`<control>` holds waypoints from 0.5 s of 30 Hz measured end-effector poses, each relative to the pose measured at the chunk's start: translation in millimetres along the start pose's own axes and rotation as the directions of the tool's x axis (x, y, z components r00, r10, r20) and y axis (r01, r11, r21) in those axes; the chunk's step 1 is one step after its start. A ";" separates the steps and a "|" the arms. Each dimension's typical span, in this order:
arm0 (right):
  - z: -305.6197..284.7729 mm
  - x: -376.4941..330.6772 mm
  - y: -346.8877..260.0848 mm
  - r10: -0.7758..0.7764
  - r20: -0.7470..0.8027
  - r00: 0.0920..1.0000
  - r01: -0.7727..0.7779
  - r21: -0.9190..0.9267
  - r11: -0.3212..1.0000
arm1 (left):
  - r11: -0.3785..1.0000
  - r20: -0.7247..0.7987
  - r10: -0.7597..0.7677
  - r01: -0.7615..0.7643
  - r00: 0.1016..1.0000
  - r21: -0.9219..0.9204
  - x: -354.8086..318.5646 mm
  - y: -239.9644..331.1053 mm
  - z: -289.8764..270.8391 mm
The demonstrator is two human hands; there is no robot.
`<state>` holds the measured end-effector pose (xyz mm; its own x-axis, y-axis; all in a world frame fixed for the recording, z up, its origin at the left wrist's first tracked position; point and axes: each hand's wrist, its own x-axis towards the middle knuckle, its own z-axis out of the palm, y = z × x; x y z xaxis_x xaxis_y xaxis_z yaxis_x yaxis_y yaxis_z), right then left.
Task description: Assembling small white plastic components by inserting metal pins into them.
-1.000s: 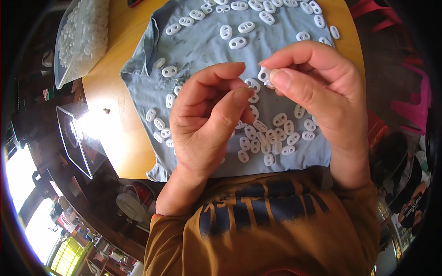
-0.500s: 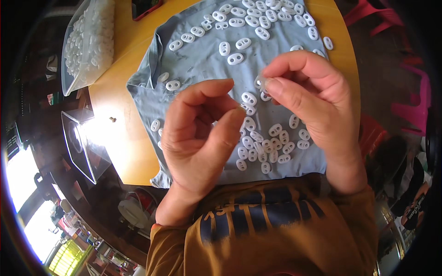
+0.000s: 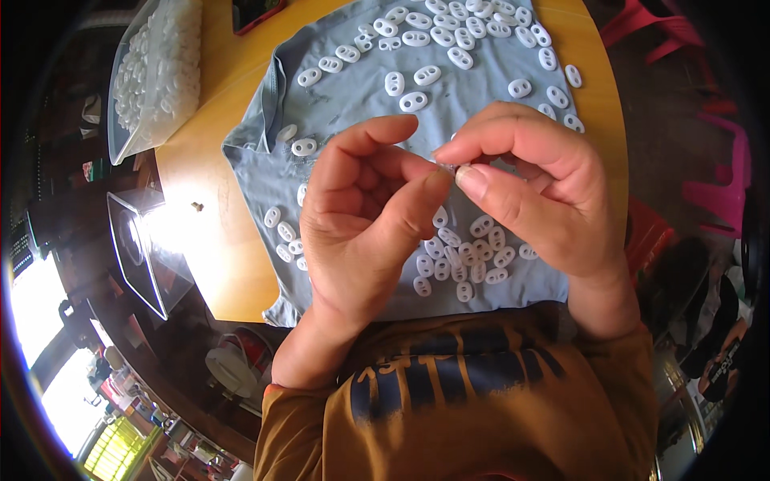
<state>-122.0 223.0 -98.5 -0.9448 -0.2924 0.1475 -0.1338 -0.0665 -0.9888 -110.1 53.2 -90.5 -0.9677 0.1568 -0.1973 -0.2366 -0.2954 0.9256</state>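
Note:
My left hand point(image 3: 365, 204) and my right hand point(image 3: 533, 188) meet fingertip to fingertip over the cloth. Thumb and forefinger of my right hand pinch a small whitish piece point(image 3: 451, 169), mostly hidden by the fingers. My left thumb and forefinger press together against it; whatever they grip is too small to make out. Below the hands lies a loose cluster of white oval two-holed plastic pieces point(image 3: 467, 255). More of the same pieces point(image 3: 427, 75) are scattered beyond the hands, up to the far edge of the grey-blue cloth point(image 3: 345, 104).
A clear plastic tub point(image 3: 132, 140) full of translucent white pieces stands at the far left of the wooden table point(image 3: 180, 180). Nearer, a bright lamp point(image 3: 148, 232) shines at the table's left edge. A dark device with a red edge point(image 3: 257, 12) lies at the back. Pink stools point(image 3: 722, 176) stand to the right.
My left hand has moved right and a little up, and my right hand slightly down and left. Their fingertips, apart before, now touch around the small whitish piece.

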 end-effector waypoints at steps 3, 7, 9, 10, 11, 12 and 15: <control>-0.4 0.3 1.1 -0.010 0.039 0.999 0.010 0.015 1.000 | 1.000 -0.011 -0.031 0.031 0.999 -0.003 2.8 -0.2 -1.7; 2.6 2.1 -3.1 0.094 0.036 0.995 -0.099 0.153 0.983 | 1.000 0.000 -0.027 0.027 1.000 -0.016 3.5 -3.3 -4.1; 3.1 1.4 -5.9 0.158 0.040 0.987 -0.163 0.230 0.959 | 0.995 0.049 0.004 0.001 0.999 -0.099 4.8 -5.0 -7.3; 3.5 1.2 -6.1 0.188 0.046 0.981 -0.193 0.278 0.941 | 0.996 0.025 -0.002 0.004 1.000 -0.093 5.8 -4.9 -8.0; 3.6 1.2 -6.2 0.217 0.055 0.975 -0.223 0.325 0.919 | 0.996 0.002 -0.007 0.007 1.000 -0.086 7.1 -4.9 -8.4; 3.2 1.1 -6.4 0.218 0.057 0.974 -0.224 0.325 0.919 | 0.998 0.013 -0.006 0.007 1.000 -0.065 8.7 -4.7 -8.5; 2.1 0.7 -5.5 0.263 0.083 0.961 -0.275 0.363 0.890 | 0.997 0.097 -0.073 0.074 0.993 -0.002 9.5 -5.8 -7.6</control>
<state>-121.4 221.1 -92.8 -0.9185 -0.3780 -0.1158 0.2490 -0.3256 -0.9121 -118.6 49.2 -100.2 -0.9348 0.2686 -0.2324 -0.3075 -0.2847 0.9079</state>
